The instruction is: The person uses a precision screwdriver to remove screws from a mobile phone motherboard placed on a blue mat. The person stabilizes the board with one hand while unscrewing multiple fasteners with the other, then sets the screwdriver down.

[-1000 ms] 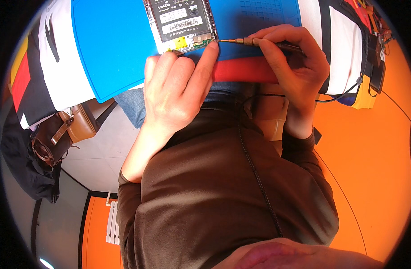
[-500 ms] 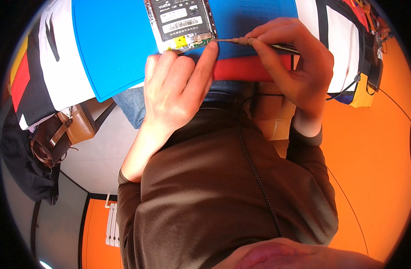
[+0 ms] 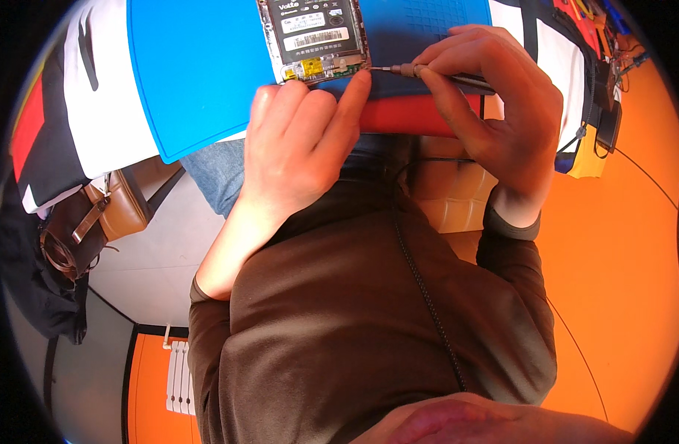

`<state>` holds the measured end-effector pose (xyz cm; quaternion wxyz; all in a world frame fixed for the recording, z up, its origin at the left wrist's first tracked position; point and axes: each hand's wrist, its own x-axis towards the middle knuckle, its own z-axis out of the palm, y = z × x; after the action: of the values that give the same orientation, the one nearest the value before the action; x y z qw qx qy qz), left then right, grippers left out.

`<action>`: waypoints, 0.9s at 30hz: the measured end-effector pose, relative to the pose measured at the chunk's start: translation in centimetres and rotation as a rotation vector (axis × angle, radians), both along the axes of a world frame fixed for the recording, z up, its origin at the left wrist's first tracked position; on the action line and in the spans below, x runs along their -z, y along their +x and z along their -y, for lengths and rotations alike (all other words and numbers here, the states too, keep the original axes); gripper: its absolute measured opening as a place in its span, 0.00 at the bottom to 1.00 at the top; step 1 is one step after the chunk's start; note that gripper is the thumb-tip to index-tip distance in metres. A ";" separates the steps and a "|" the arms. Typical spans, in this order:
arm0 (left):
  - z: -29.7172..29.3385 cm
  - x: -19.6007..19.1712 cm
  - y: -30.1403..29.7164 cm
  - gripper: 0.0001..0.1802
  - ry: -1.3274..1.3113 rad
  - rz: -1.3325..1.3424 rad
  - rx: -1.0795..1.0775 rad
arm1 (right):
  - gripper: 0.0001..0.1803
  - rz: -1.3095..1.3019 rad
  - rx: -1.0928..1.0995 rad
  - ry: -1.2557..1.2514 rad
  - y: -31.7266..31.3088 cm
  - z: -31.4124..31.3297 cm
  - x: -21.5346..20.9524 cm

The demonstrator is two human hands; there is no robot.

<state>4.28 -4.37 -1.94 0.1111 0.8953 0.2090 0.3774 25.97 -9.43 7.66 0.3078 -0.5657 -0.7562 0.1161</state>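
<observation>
A smartphone (image 3: 317,33) with its back off lies on a blue mat, its dark battery showing and cut off by the top of the view. Along its near end are a yellow patch and a strip of green circuit board (image 3: 347,71). My left hand (image 3: 295,144) grips this near edge, fingers curled and the index finger stretched to the right corner. In my right hand (image 3: 502,111) is a slim precision screwdriver (image 3: 402,69), held between thumb and fingers. Its thin tip points left at the phone's near right corner, beside my left index fingertip; exact contact is too small to tell.
The blue mat (image 3: 195,81) covers the table, with a red band (image 3: 406,115) at its near edge. Colourful tools and cables (image 3: 606,29) sit at the far right. Brown bags (image 3: 121,207) hang at the left. A dark cord runs down my front.
The phone and both hands appear slightly further right, while the bags at the left appear further left. The grip and the screwdriver tip's place at the phone's corner look nearly the same.
</observation>
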 end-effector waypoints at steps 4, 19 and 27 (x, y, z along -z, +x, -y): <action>0.0 -0.1 0.0 0.27 -0.012 0.007 -0.001 | 0.10 0.035 0.054 -0.031 -0.7 -0.3 -0.8; 0.1 -0.3 0.0 0.23 -0.043 0.017 0.013 | 0.06 0.295 -0.080 -0.170 -1.3 -2.3 -3.5; -0.1 0.1 -0.1 0.21 -0.014 0.047 0.023 | 0.05 0.451 -0.134 -0.208 -1.7 -3.0 -4.6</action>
<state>4.15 -4.30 -1.99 0.1266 0.8878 0.1988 0.3954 24.23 -6.47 12.27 0.0631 -0.5547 -0.8254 0.0843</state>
